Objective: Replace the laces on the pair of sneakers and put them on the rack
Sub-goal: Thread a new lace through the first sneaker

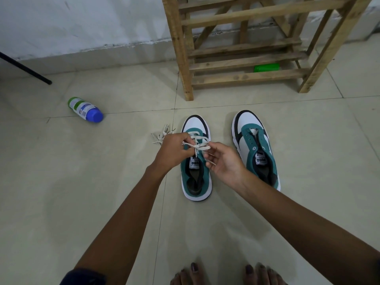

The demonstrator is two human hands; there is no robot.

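Left hand and right hand each pinch the lace, tying over the near sneaker.

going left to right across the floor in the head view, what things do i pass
bottle → loose lace → laced sneaker → unlaced sneaker

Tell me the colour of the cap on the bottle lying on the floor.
Blue, on the bottle; seen in the head view.
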